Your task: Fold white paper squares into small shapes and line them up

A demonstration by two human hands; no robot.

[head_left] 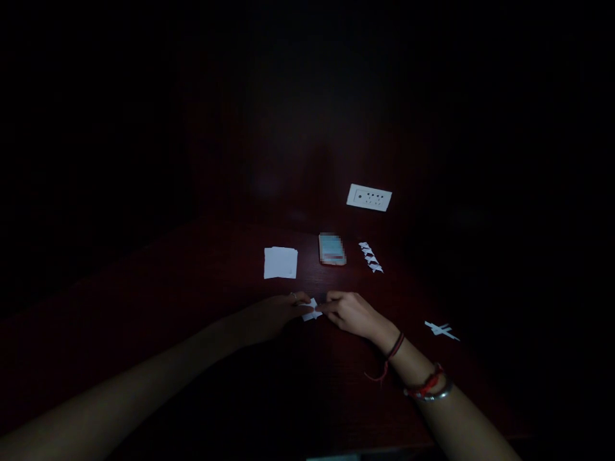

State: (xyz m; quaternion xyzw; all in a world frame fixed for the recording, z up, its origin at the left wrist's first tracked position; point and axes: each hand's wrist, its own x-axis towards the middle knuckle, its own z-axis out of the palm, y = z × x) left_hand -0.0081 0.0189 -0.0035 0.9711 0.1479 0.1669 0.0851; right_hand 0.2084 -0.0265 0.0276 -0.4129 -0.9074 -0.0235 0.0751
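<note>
On a dark reddish table (pixel 192 288), my left hand (pixel 276 315) and my right hand (pixel 353 312) meet at a small white folded paper piece (pixel 312 310). Both hands pinch it from either side, fingers closed on its edges. A ring shows on my left hand. Red thread bands and a metal bangle circle my right wrist. The scene is very dim.
A white square stack of paper (pixel 280 262) lies behind my left hand. A phone (pixel 332 249) lies at centre, with a row of small folded paper shapes (pixel 371 257) to its right. A white wall socket (pixel 369 197) is behind. Paper scraps (pixel 442 330) lie at right.
</note>
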